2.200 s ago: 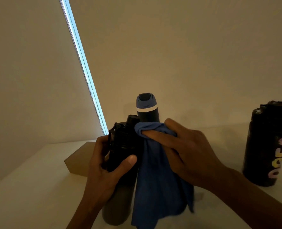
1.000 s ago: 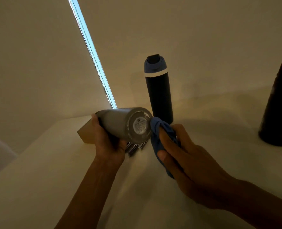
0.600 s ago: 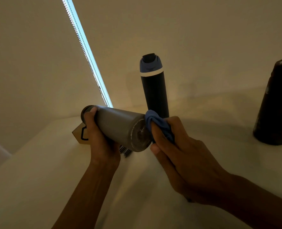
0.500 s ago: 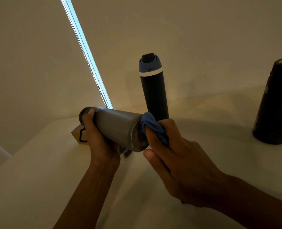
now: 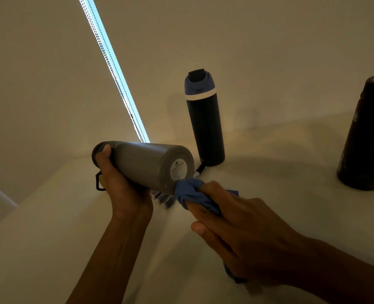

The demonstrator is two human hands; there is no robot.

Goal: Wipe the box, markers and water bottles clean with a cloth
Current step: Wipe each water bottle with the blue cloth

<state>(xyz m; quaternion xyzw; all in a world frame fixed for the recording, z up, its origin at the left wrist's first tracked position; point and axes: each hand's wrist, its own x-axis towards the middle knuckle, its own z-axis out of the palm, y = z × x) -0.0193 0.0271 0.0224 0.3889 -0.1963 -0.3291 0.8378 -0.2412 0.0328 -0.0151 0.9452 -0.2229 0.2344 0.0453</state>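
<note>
The right edge crops the black bottle (image 5: pixel 365 139); the grey bottle (image 5: pixel 142 163) hides most markers (image 5: pixel 163 197).

Head camera looks down (near) at table (image 5: pixel 50 249).

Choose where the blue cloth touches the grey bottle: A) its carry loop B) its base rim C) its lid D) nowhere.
B: the right hand presses the blue cloth against the base rim of the grey bottle, held sideways by the left hand.
</note>
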